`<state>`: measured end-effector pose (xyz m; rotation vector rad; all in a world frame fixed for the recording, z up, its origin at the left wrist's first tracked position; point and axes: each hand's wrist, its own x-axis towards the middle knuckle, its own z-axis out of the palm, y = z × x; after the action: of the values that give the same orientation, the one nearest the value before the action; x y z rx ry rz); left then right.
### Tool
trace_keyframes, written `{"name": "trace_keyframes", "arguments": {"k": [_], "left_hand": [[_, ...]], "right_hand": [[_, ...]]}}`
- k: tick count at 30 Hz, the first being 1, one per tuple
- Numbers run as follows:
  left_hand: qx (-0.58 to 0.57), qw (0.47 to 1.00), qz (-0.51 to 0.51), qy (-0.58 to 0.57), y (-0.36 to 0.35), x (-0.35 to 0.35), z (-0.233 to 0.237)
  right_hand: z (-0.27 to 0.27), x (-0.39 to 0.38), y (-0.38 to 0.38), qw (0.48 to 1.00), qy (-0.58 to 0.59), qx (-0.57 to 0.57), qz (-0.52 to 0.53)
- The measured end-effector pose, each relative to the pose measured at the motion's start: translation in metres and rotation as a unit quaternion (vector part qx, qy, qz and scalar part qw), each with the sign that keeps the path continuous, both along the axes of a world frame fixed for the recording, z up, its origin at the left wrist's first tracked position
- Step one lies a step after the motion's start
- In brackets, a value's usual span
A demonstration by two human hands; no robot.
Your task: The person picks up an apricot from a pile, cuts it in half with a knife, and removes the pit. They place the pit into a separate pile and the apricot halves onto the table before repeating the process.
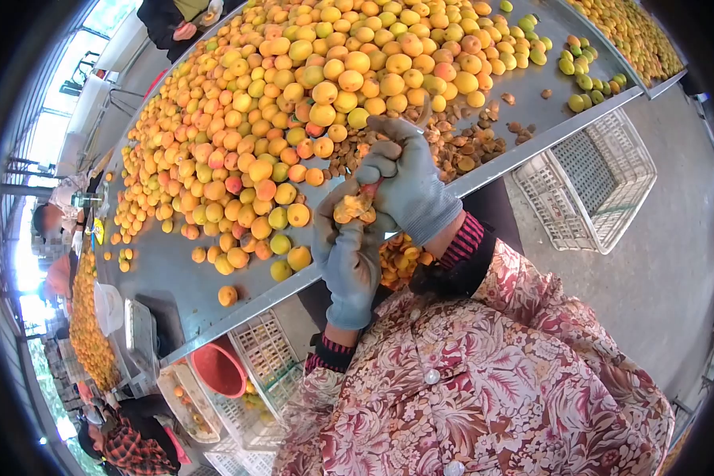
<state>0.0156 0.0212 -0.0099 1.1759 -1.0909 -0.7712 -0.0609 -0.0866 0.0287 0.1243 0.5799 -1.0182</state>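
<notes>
Both of my hands wear grey-blue gloves and meet at the table's near edge. My left hand (345, 258) is closed around a torn-open apricot (355, 209), its orange flesh showing on top. Right against it, my right hand (412, 178) is closed, fingers curled at the fruit. A thin, pale, curved tip (426, 111) sticks up beyond the right hand; what it belongs to is hidden. Just past my hands lies a heap of brown apricot pits (464, 147). Below them, orange apricot pieces (401, 262) show between my wrists.
A large pile of whole apricots (254, 119) covers much of the metal table (190, 289). Greener fruit (583, 67) sits at the right. On the floor are a white crate (587, 182), a red bucket (220, 369) and more crates (266, 353). Other people (135, 436) are at the left.
</notes>
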Motion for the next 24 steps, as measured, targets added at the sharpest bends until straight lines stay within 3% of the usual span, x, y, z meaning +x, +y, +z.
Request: {"name": "trace_keyframes", "arguments": {"k": [2, 6, 9, 11, 12, 13, 14, 15, 16, 17, 19, 20, 21, 22, 24], "left_hand": [[-0.035, 0.953, -0.032, 0.300, -0.003, -0.004, 0.002], [0.006, 0.954, 0.002, 0.299, -0.005, -0.002, -0.002], [0.102, 0.955, -0.029, 0.276, -0.005, 0.002, -0.003], [0.098, 0.921, -0.093, 0.366, -0.007, 0.002, 0.002], [0.067, 0.994, -0.084, -0.002, -0.004, 0.008, -0.002], [0.065, 0.994, -0.084, -0.004, -0.004, 0.013, -0.008], [0.080, 0.969, -0.120, 0.201, -0.006, 0.018, -0.015], [0.093, 0.900, -0.151, 0.398, -0.006, 0.021, -0.015], [0.095, 0.860, -0.184, 0.467, -0.005, 0.023, -0.014], [0.095, 0.859, -0.182, 0.468, -0.003, 0.025, -0.015], [0.107, 0.865, -0.198, 0.448, -0.004, 0.027, -0.017], [0.106, 0.865, -0.199, 0.449, -0.005, 0.027, -0.019], [0.094, 0.954, -0.165, 0.230, -0.005, 0.027, -0.024], [0.077, 0.990, -0.121, -0.003, -0.005, 0.028, -0.030], [0.046, 0.993, -0.089, -0.067, 0.000, 0.035, -0.055]], "right_hand": [[-0.008, 0.002, -0.004, 0.997, -0.070, 0.035, -0.006], [-0.018, 0.008, -0.010, 0.996, -0.055, 0.054, -0.053], [-0.023, 0.009, -0.014, 0.999, -0.023, 0.000, -0.047], [-0.022, 0.012, -0.019, 0.997, 0.016, -0.033, -0.072], [-0.018, 0.008, -0.021, 0.996, 0.005, -0.042, -0.079], [-0.020, 0.001, -0.023, 0.996, 0.004, -0.044, -0.079], [-0.025, -0.008, -0.026, 0.992, 0.044, -0.112, -0.024], [-0.032, -0.018, -0.027, 0.980, 0.085, -0.176, 0.031], [-0.044, -0.029, -0.025, 0.914, 0.213, -0.330, 0.102], [-0.034, -0.032, -0.020, 0.914, 0.214, -0.329, 0.104], [-0.004, -0.041, -0.006, 0.827, 0.331, -0.290, 0.350], [-0.019, -0.031, 0.002, 0.817, 0.321, -0.335, 0.343], [-0.023, -0.031, 0.006, 0.817, 0.321, -0.335, 0.343], [-0.025, -0.030, 0.009, 0.744, 0.386, -0.386, 0.384], [-0.033, -0.029, 0.010, 0.571, 0.520, -0.471, 0.426]]}}
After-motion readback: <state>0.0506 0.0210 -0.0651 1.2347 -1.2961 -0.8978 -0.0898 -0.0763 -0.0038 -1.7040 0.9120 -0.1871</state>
